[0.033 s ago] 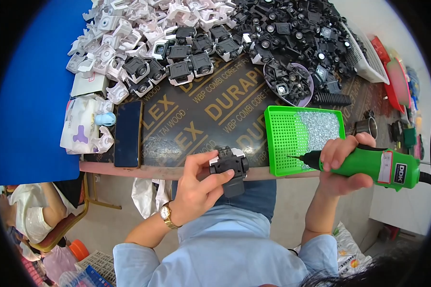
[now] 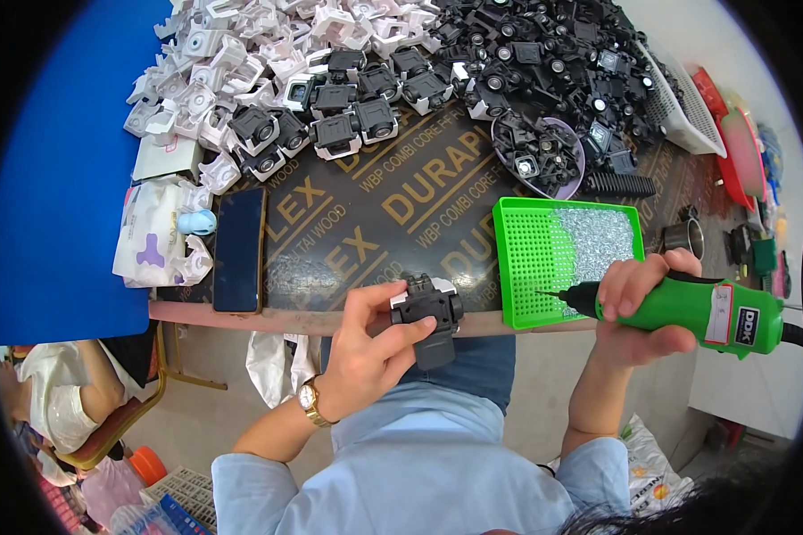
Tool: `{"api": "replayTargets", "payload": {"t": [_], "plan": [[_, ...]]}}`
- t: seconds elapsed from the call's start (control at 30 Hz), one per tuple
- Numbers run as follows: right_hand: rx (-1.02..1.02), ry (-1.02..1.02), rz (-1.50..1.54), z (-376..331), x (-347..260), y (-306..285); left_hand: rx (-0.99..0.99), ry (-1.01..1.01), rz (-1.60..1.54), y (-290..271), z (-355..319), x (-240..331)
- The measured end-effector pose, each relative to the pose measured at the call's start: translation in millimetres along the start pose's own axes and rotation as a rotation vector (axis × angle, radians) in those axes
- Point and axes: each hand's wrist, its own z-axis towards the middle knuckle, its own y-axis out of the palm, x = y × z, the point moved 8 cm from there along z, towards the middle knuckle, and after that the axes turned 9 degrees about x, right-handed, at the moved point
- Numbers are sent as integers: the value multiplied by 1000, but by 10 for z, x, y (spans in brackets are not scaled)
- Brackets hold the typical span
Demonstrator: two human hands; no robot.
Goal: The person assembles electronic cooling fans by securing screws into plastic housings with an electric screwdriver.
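My left hand (image 2: 372, 346) grips a black plastic assembly (image 2: 427, 323) with white edges, thumb on its face, just in front of the table's near edge. In my right hand (image 2: 638, 303) is a green electric screwdriver (image 2: 732, 314), its thin bit pointing left over a green tray (image 2: 498, 259). Small silver screws (image 2: 598, 236) fill the tray's right part; its left part is a grid of holes. Between the bit and the black assembly there is a gap.
White plastic parts (image 2: 241, 53) are heaped at the far left, black parts (image 2: 544, 53) at the far right. Several joined black-and-white pieces (image 2: 336, 131) sit between. A purple-rimmed bowl (image 2: 582, 160), a phone (image 2: 239, 250), a tissue pack (image 2: 147, 232) and a metal cup (image 2: 684, 235) lie nearer.
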Motion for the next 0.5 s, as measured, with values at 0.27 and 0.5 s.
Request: {"api": "replayTargets", "payload": {"t": [0.27, 0.5], "plan": [[-28, -15, -16, -1, -108, -129, -269, -646, -729, -539, -720, -457], [-52, 9, -194, -25, 64, -210, 49, -1196, -1192, -866, -2078, -1195]]}}
